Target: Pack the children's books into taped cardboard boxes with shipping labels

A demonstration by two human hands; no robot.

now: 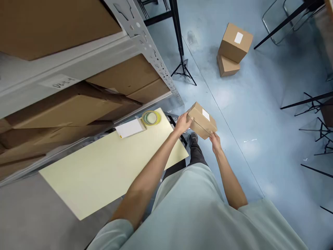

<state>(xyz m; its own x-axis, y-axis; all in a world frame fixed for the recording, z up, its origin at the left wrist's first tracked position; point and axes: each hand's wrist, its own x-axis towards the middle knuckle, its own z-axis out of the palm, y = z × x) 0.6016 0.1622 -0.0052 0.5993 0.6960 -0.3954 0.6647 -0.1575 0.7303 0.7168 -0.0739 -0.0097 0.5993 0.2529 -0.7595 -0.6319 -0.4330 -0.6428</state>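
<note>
A small brown cardboard box [199,121] with a white label [205,114] is held between my two hands, off the right end of the pale yellow table. My left hand [182,123] grips its left end, and my right hand [214,141] is closed on the lower right corner. On the table [109,170], near the shelf side, lie a roll of yellowish tape [151,118] and a stack of white labels or paper [130,128] beside it.
Two cardboard boxes [235,42] are stacked on the blue floor ahead. A metal shelf [145,38] with large cartons [65,107] runs along the left. A black tripod stand [183,67] is beyond its corner, and black table legs [307,100] stand at the right.
</note>
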